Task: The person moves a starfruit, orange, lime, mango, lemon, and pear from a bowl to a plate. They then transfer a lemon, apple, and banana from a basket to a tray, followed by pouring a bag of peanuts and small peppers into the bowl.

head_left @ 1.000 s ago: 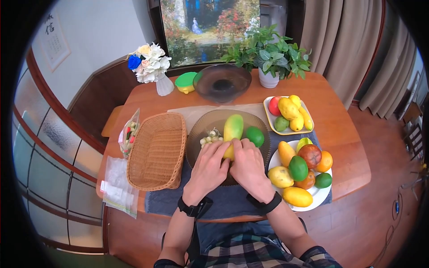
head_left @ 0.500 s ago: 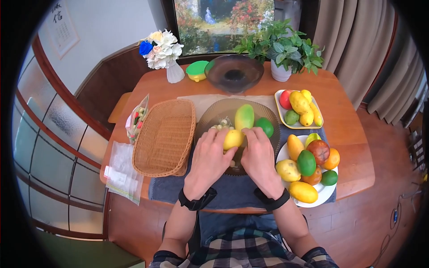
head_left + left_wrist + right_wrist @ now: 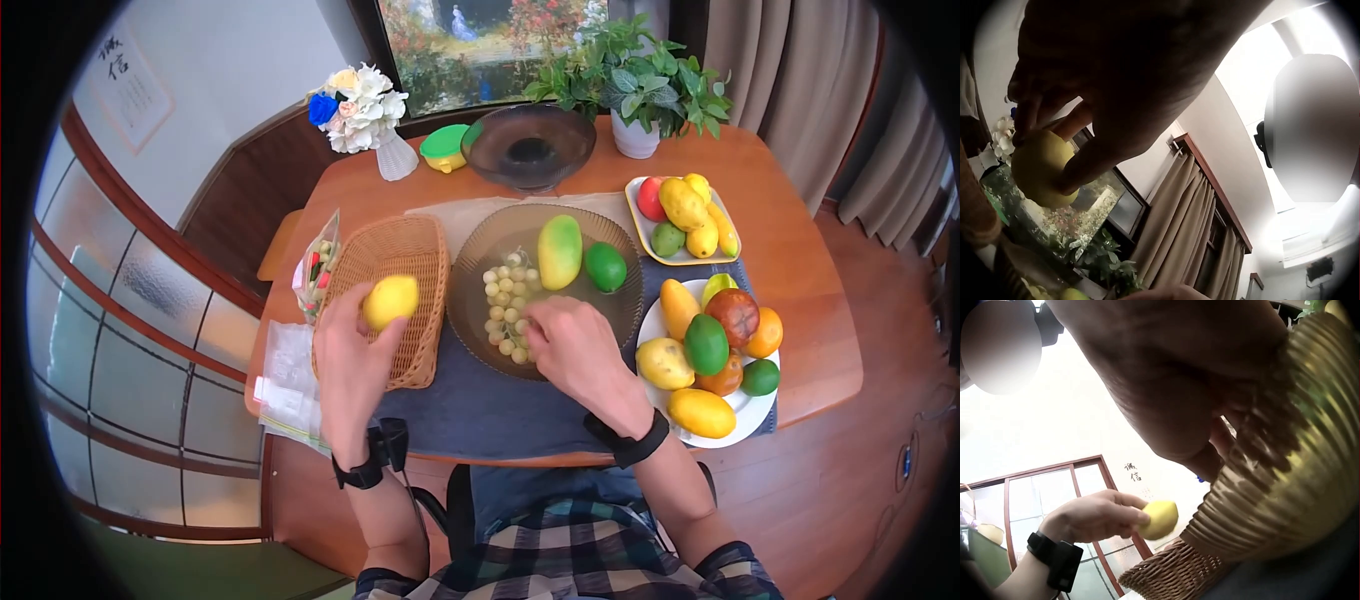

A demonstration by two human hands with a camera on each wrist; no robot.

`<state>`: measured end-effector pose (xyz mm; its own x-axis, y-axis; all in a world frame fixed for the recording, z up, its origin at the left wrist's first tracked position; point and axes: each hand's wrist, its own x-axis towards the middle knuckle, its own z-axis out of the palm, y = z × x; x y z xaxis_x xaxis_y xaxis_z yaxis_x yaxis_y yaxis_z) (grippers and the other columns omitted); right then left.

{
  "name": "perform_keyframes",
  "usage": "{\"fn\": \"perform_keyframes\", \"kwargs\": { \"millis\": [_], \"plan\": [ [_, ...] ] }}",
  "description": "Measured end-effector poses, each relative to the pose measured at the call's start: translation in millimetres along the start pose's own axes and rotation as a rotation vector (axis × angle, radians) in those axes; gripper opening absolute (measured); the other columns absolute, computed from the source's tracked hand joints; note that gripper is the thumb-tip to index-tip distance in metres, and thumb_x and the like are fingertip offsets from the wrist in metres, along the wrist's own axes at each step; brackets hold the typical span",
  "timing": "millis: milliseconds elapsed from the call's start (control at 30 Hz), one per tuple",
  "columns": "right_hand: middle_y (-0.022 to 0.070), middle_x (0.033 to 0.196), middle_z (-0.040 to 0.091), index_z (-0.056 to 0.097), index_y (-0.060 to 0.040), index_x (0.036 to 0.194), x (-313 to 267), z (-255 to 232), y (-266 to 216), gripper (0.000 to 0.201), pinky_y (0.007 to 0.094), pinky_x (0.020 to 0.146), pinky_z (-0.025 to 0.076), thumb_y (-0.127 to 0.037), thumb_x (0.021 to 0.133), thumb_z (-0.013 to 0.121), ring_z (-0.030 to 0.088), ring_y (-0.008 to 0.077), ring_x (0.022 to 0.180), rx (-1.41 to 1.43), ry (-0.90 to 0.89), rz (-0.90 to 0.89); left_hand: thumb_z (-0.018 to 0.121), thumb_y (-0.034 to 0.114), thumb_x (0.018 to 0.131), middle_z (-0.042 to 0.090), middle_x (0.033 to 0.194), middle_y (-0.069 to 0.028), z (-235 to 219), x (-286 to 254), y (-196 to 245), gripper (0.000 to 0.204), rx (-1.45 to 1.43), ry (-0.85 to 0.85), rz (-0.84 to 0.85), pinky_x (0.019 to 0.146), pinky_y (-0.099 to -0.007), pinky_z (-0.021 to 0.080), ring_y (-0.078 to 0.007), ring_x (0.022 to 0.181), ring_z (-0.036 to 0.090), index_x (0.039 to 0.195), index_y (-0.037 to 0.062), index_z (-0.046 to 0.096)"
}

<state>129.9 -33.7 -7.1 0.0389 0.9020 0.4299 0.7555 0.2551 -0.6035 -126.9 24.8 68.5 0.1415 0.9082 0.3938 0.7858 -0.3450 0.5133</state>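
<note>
My left hand [image 3: 352, 355] pinches a yellow lemon [image 3: 391, 302] between thumb and fingers, over the brown wicker basket [image 3: 425, 350]. From the left wrist view the lemon [image 3: 1044, 167] shows with the thumb on its near side. The right hand [image 3: 578, 345] is over the ribbed amber glass bowl [image 3: 470, 345], fingers loosely bent. Its fingertips are right at the edge of a bunch of pale grapes [image 3: 505, 300]. In the bowl also lie a green-yellow mango [image 3: 560, 252] and a green lime-like fruit [image 3: 606, 267]. The bowl's wall partly covers the right fingers in the right wrist view.
At right are a white plate [image 3: 655, 420] piled with fruit and a smaller fruit tray [image 3: 632, 212]. Plastic bags [image 3: 298, 375] lie left of the basket. Behind stand a flower vase [image 3: 396, 158], a green-lidded container [image 3: 445, 148], a dark glass bowl [image 3: 528, 150] and a potted plant [image 3: 635, 138].
Both hands were on the lemon in the glass bowl. The left hand has carried it up and left to the basket; the right hand has let go and stays over the bowl, uncovering the grapes.
</note>
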Motion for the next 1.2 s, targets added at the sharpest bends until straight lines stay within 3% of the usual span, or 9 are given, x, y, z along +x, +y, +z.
{"fn": "perform_keyframes", "kwargs": {
  "millis": [67,133,233,600,733,900,933,1000,1200],
  "plan": [
    [0.02,0.092,0.073,0.075,-0.0015,0.107,1.9,3.7,-5.2,0.017,0.0508,0.085,0.056,-0.009,0.092,0.072,0.072,0.0416,0.088,0.013,-0.08,0.021,0.086,0.013,0.085,0.076,0.106,-0.0231,-5.0,2.1,-25.2,0.045,0.097,-0.045,-0.004,0.085,-0.0456,0.058,-0.0384,0.097,0.074,0.125,-0.0028,0.073],
    [0.0216,0.097,0.074,0.074,0.0,0.104,1.1,8.3,-10.6,0.025,0.0514,0.082,0.058,-0.022,0.093,0.078,0.073,0.043,0.092,-0.054,-0.104,-0.046,0.086,0.015,0.084,0.078,0.102,-0.0259,-1.0,3.7,-42.5,0.045,0.082,-0.299,-0.197,0.084,-0.0456,0.059,-0.0403,0.095,0.077,0.123,-0.0045,0.073],
    [0.0201,0.098,0.073,0.072,-0.0008,0.105,1.2,10.6,-11.3,0.032,0.0511,0.084,0.058,-0.028,0.092,0.082,0.074,0.0415,0.095,-0.145,-0.137,-0.04,0.085,0.016,0.083,0.078,0.097,-0.028,8.5,3.5,-56.2,0.044,0.108,-0.374,-0.185,0.084,-0.0462,0.059,-0.0423,0.093,0.078,0.121,-0.0034,0.075],
    [0.0164,0.104,0.073,0.072,-0.0012,0.111,5.6,-2.7,-6.9,0.037,0.0457,0.093,0.048,-0.007,0.076,0.078,0.065,0.0358,0.109,-0.414,-0.276,0.092,0.085,0.018,0.085,0.075,0.088,-0.029,2.0,9.7,-57.2,0.034,0.11,-0.584,-0.262,0.081,-0.0475,0.059,-0.0436,0.089,0.077,0.111,-0.0036,0.079],
    [0.0166,0.102,0.074,0.073,-0.0018,0.114,5.5,5.2,-0.4,0.036,0.0448,0.089,0.044,-0.015,0.08,0.08,0.064,0.0333,0.104,-0.408,-0.186,-0.026,0.083,0.017,0.087,0.076,0.091,-0.0277,2.6,3.2,-65.8,0.033,0.155,-0.451,-0.104,0.081,-0.0469,0.059,-0.0432,0.088,0.076,0.112,-0.004,0.078],
    [0.0149,0.107,0.073,0.067,-0.0011,0.127,10.2,18.9,-2.8,0.052,0.0468,0.094,0.044,-0.01,0.078,0.079,0.064,0.0337,0.111,-0.318,-0.236,-0.01,0.072,0.002,0.095,0.076,0.109,-0.0256,14.1,-5.4,-17.1,0.023,-0.099,-0.145,0.002,0.087,-0.0478,0.059,-0.0444,0.097,0.074,0.116,-0.0046,0.076],
    [0.0148,0.106,0.073,0.066,-0.0013,0.13,10.1,19.8,-4.0,0.054,0.047,0.093,0.043,-0.012,0.079,0.08,0.064,0.0333,0.111,-0.333,-0.27,0.017,0.072,0.002,0.095,0.076,0.109,-0.0256,21.3,-6.1,-9.9,0.023,-0.1,-0.142,0.004,0.087,-0.0478,0.059,-0.0444,0.097,0.074,0.116,-0.0046,0.076],
    [0.014,0.102,0.074,0.069,-0.0023,0.122,10.4,28.7,2.8,0.042,0.0461,0.092,0.042,-0.013,0.082,0.077,0.065,0.032,0.108,-0.379,-0.27,0.008,0.07,0.001,0.097,0.078,0.109,-0.0221,38.7,-6.1,1.2,0.02,-0.131,-0.125,0.278,0.088,-0.0408,0.06,-0.0377,0.099,0.077,0.115,-0.0063,0.075],
    [0.0133,0.101,0.074,0.075,-0.0051,0.109,9.2,11.0,5.7,0.026,0.045,0.089,0.04,-0.013,0.085,0.073,0.064,0.0301,0.106,-0.555,-0.18,-0.013,0.061,-0.007,0.096,0.074,0.12,-0.0231,80.6,-4.7,27.2,0.023,-0.178,-0.192,0.362,0.1,-0.0472,0.054,-0.0455,0.114,0.066,0.115,-0.0054,0.074]
  ]
}}
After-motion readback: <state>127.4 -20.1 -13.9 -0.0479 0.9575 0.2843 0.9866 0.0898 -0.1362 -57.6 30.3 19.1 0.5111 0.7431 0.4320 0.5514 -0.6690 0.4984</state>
